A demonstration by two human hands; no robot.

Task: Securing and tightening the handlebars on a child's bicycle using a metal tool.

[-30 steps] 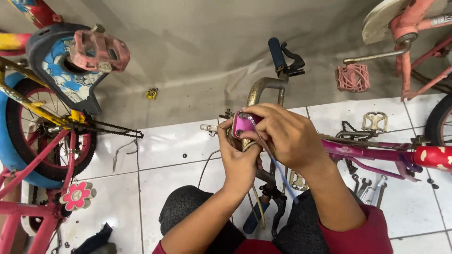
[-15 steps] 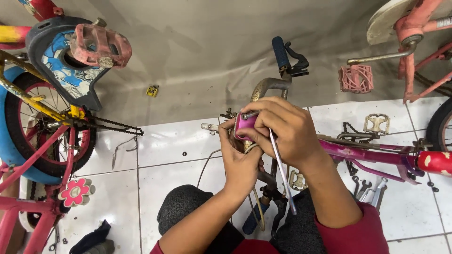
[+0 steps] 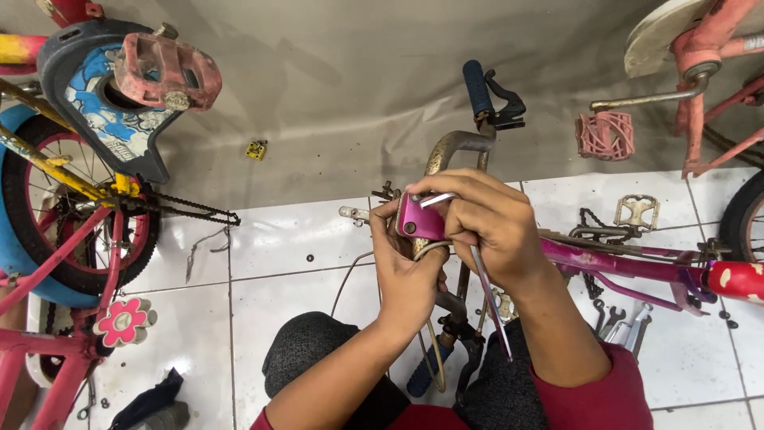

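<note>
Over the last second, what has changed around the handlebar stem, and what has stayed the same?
The long metal tool under the right hand has swung slightly; otherwise little moved. Both hands still clasp the pink stem clamp, the left hand from below. The handlebar and the pink bicycle frame lie as before.

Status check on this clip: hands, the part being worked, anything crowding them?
Left hand and right hand both clamped on purple stem clamp atop rusty handlebar. Right also grips silver tool. Pink bike frame close alongside, wrenches on tile.
</note>
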